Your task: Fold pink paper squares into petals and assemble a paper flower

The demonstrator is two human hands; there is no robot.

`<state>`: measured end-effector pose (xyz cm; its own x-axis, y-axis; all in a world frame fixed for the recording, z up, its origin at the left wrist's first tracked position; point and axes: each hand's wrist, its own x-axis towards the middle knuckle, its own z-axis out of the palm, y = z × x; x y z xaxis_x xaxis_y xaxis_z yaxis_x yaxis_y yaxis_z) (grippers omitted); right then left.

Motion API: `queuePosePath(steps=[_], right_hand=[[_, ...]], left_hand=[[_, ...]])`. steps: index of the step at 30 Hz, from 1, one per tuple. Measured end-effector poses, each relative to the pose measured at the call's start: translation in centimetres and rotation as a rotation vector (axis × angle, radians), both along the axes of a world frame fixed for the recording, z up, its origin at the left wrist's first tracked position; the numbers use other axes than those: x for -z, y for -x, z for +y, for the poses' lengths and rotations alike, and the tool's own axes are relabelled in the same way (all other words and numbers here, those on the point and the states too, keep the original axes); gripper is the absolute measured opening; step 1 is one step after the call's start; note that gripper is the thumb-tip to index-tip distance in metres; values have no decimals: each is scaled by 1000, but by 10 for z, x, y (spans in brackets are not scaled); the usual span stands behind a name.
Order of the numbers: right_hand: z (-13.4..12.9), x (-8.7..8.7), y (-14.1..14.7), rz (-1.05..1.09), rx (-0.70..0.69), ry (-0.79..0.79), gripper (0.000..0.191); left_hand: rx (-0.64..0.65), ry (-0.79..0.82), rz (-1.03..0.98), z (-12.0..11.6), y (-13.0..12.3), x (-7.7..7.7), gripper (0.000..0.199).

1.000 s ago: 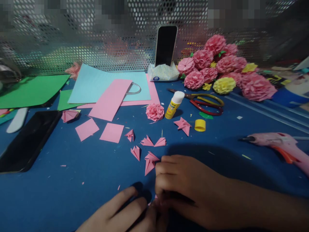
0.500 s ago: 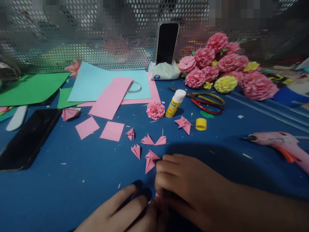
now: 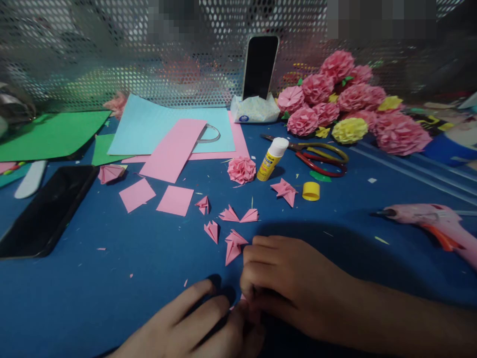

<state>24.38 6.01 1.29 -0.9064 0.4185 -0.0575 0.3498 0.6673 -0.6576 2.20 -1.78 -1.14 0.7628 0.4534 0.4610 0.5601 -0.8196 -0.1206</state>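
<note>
I have the left hand [image 3: 186,323] and right hand [image 3: 290,278] drawn in close together, fingertips narrowed on a small pink paper [image 3: 243,297] at the near side of the bench [image 3: 74,298]. Fingers hide most of it; I cannot tell its fold. Light, even pressure with edges matched seems best, keeping my right knuckles off the folded pink piece [image 3: 233,246] just beside them.

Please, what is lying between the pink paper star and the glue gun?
The yellow cap lies between the pink star and the glue gun, nearer to the star; the head view shows this.
</note>
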Motion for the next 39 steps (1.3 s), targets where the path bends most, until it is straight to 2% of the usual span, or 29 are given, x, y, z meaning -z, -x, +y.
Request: queuePosePath(steps=[7, 16, 24, 31, 39], right_hand=[[1, -2, 2, -28, 3, 1, 10], [0, 0, 1, -24, 2, -13, 7], [1, 0, 0, -15, 13, 4, 10], [4, 2, -2, 65, 39, 87, 7], [0, 0, -1, 58, 62, 55, 6]], left_hand=[[67, 54, 32, 3, 9, 0, 37], [41, 17, -22, 6, 1, 2, 45], [16, -10, 7, 3, 1, 0, 41], [21, 7, 58, 3, 2, -3, 43], [76, 35, 57, 1, 8, -4, 39]])
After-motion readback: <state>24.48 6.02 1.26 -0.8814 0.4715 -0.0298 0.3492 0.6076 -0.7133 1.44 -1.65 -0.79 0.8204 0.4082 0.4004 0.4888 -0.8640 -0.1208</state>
